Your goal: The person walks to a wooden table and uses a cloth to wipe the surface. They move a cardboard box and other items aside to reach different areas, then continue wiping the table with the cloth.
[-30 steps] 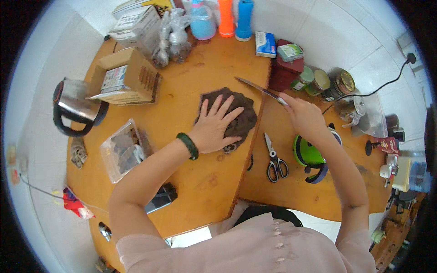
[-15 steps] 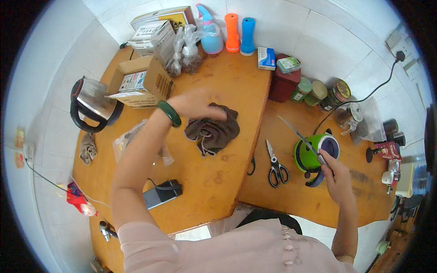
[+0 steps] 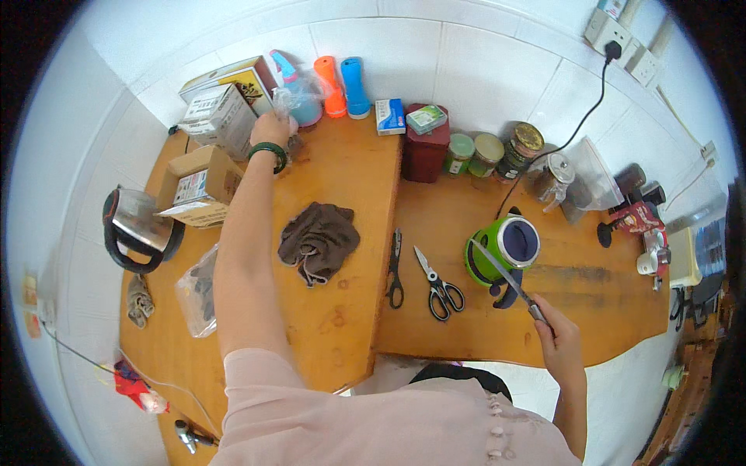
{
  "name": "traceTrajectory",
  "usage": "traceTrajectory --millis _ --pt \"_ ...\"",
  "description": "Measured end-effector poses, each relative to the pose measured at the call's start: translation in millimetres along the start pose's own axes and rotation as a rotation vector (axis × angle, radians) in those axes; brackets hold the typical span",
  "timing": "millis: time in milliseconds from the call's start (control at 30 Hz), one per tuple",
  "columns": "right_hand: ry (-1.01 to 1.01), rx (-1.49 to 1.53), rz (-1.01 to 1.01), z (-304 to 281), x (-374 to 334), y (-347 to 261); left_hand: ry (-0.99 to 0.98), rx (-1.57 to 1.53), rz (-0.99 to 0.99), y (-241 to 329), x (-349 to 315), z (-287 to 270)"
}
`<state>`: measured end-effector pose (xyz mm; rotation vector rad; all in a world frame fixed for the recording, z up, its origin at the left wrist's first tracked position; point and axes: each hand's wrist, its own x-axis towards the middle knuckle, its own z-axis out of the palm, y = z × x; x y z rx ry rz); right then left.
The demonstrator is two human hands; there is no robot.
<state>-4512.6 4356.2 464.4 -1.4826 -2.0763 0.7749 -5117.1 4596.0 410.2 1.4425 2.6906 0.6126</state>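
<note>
My left hand [image 3: 272, 132], a green bangle on its wrist, reaches to the far left of the table. It is closed on a knotted clear plastic bag [image 3: 294, 146] beside the blue spray bottle [image 3: 303, 101]; the fingertips are partly hidden. In my right hand [image 3: 561, 335] is a knife [image 3: 501, 268] with a long narrow blade, its tip pointing up and left. The blade passes in front of a bright green container [image 3: 483, 256] with a steel rim and dark top. Scissors [image 3: 439, 287] lie left of that container. A crumpled brown cloth [image 3: 318, 242] lies mid-table.
An open cardboard box [image 3: 198, 213] and a steel kettle [image 3: 140, 225] stand at left. Orange [image 3: 329, 85] and blue flashlights [image 3: 356, 87] stand by the wall. Several jars [image 3: 486, 155] line the right-hand table's back. A black cord [image 3: 575, 144] hangs from the wall socket.
My left hand has moved from over the brown cloth to the plastic bags by the spray bottle. The knife stays in my right hand, slightly nearer me. The view has shifted right.
</note>
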Motion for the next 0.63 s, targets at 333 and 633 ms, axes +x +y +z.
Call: traceTrajectory --millis 333,633 --pt "-0.022 -0.042 -0.01 0.0 -10.5 4.8 0.014 -0.165 0.218 45.6 -38.4 -15.4" --pt "-0.124 -0.008 -0.134 -26.7 -25.1 0.1 -0.246 -0.4 -0.034 28.2 -219.9 -131.2"
